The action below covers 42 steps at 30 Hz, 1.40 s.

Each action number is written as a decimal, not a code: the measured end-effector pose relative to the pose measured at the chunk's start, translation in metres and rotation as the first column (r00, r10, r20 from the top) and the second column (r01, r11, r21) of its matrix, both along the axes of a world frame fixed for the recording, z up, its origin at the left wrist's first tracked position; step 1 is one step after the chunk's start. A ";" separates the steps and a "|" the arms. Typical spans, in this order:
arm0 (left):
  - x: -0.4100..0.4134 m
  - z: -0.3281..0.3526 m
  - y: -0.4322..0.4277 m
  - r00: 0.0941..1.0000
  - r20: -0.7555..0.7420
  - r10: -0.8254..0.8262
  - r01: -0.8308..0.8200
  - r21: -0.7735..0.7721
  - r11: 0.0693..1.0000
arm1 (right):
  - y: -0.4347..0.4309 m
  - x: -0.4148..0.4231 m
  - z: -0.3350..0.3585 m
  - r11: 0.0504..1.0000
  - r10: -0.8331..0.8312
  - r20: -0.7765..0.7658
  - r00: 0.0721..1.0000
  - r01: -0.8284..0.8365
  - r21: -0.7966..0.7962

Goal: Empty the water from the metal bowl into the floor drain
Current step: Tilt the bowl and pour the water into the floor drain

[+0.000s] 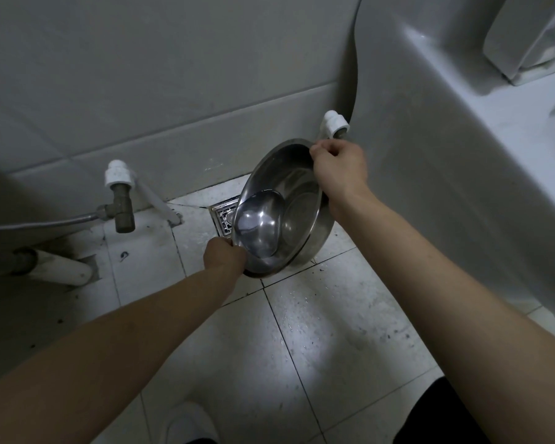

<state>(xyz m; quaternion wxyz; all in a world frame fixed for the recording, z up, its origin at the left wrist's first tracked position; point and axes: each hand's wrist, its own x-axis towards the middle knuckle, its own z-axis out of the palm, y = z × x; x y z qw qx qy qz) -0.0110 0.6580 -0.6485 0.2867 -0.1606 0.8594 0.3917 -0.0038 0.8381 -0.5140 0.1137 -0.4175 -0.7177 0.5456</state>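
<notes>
I hold a round metal bowl (297,203) steeply tilted, its left rim low over the square metal floor drain (224,217). Water pools against the low left side of the bowl. My left hand (225,256) grips the lower left rim. My right hand (340,166) grips the raised upper right rim. The bowl covers the right part of the drain grate, and I cannot see water leaving the rim.
A white toilet (462,129) fills the right side. A brass valve (122,205) with a braided hose sticks out of the tiled wall at left, above a white pipe (68,269). Another white fitting (334,123) sits behind the bowl. The floor tiles (318,341) are wet.
</notes>
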 end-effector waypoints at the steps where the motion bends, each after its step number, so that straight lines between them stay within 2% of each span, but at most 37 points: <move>1: 0.000 0.000 0.000 1.000 0.001 0.002 -0.002 0.000 1.000 | 0.000 0.000 0.000 1.000 -0.001 0.002 1.000 0.001 0.002; 42: 0.000 0.005 0.001 1.000 -0.015 0.016 -0.016 0.005 1.000 | -0.005 -0.003 0.005 1.000 0.002 -0.020 1.000 -0.002 0.014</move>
